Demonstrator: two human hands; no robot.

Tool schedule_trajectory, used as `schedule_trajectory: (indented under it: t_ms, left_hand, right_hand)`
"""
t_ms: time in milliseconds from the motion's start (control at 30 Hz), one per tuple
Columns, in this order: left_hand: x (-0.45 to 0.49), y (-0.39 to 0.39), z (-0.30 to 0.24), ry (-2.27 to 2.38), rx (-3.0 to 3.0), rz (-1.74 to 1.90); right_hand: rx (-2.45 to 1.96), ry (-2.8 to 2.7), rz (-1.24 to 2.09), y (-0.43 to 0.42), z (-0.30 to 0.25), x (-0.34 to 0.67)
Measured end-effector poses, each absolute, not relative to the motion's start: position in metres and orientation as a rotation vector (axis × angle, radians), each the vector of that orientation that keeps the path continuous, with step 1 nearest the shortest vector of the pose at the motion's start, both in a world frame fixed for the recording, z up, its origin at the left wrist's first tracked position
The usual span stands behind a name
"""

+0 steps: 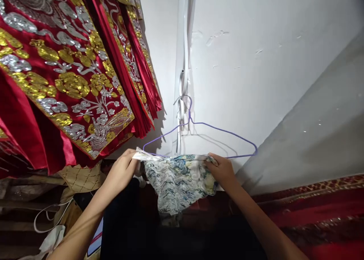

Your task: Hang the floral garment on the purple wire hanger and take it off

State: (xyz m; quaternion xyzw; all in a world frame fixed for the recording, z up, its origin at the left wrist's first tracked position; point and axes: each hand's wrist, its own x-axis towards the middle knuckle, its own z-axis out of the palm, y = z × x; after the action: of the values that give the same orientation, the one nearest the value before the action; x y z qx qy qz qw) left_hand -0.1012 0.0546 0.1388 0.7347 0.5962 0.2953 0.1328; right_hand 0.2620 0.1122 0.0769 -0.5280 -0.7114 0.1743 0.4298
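A purple clothes hanger hangs by its hook from a white cord on the wall. Draped at its bottom bar is a gathered floral garment in white, blue and green; its lower part falls away into shadow. At the garment's upper left edge, my left hand grips a white strip of the fabric, fingers closed. On the opposite side my right hand pinches the top edge near the hanger's bar. Between the hands the cloth's upper edge is stretched along the bar. Whether it is fastened to the bar I cannot tell.
Red garments with gold and silver embroidery hang at the upper left. A white cord runs down the wall. Lower left are a white cable and a device with a lit screen. Red fabric lies at the lower right.
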Motion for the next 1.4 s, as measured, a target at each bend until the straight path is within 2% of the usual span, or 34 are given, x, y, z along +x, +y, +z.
schedule_trajectory:
  t_ms: [233, 433, 600, 833, 967, 1167, 1400]
  left_hand:
    - [-0.115, 0.082, 0.129, 1.938, 2.063, 0.632]
    - [-0.085, 0.094, 0.145, 1.565, 2.288, 1.026]
    - [-0.065, 0.1, 0.159, 1.471, 2.471, 1.077]
    - [-0.064, 0.096, 0.157, 1.434, 2.223, 1.245]
    - [-0.057, 0.095, 0.158, 1.597, 2.188, 1.289]
    - [-0.055, 0.088, 0.164, 1.879, 2.304, 1.191]
    - [-0.064, 0.089, 0.169, 1.839, 2.257, 1.132]
  right_hand:
    - [-1.284, -1.739, 0.454, 0.097, 0.087, 0.255]
    - [-1.243, -1.712, 0.64, 0.085, 0.088, 0.24]
    - [-1.189, -1.738, 0.78, 0.071, 0.084, 0.223]
    - [-1.215, -1.761, 0.914, 0.062, 0.097, 0.234]
    - [-1.258, -1.753, 0.838, 0.053, 0.104, 0.235]
    - [-1.383, -1.375, 0.497, 0.066, 0.118, 0.271]
    - [-1.514, -1.561, 0.519, 0.101, 0.141, 0.328]
